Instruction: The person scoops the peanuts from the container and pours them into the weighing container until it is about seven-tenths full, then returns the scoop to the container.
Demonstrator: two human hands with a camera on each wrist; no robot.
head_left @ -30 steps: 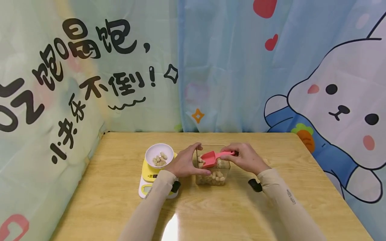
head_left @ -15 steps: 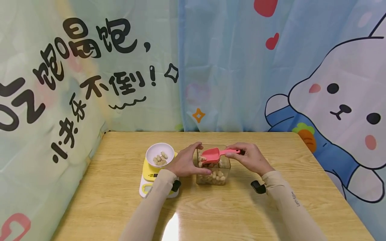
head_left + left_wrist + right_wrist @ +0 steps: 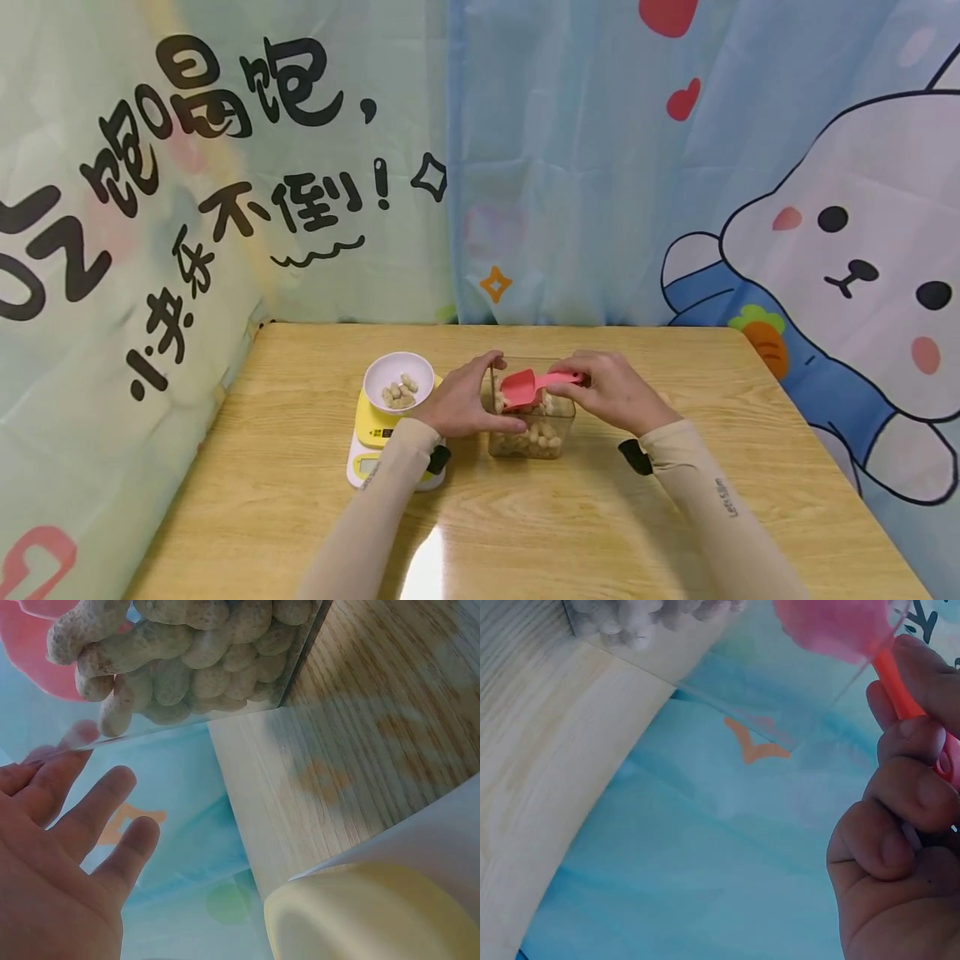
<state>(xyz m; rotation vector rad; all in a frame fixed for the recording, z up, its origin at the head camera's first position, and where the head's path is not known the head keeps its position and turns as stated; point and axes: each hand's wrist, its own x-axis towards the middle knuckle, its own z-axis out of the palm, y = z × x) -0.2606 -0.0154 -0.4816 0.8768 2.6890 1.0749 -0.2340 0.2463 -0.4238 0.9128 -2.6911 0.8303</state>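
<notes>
A clear square container (image 3: pixel 568 433) of unshelled peanuts (image 3: pixel 217 645) stands on the table, with my left hand (image 3: pixel 465 402) at its left side. The left thumb lies along the front rim while the fingers reach round to the back left; in the left wrist view some fingers are spread beside the wall. My right hand (image 3: pixel 613 392) pinches the handle of a pink scoop (image 3: pixel 519 390), its fingers curled in the right wrist view (image 3: pixel 892 817). The scoop's head is in the container's mouth among the peanuts. Its load is partly hidden.
Left of the container, a yellow and white kitchen scale (image 3: pixel 367 432) carries a white bowl (image 3: pixel 375 373) with several peanuts. My left forearm partly covers the scale. Printed curtains (image 3: pixel 555 208) hang behind the wooden table (image 3: pixel 525 533).
My right hand drew the scoop slightly right and up, then brought it back left into the container. My left hand stayed on the container.
</notes>
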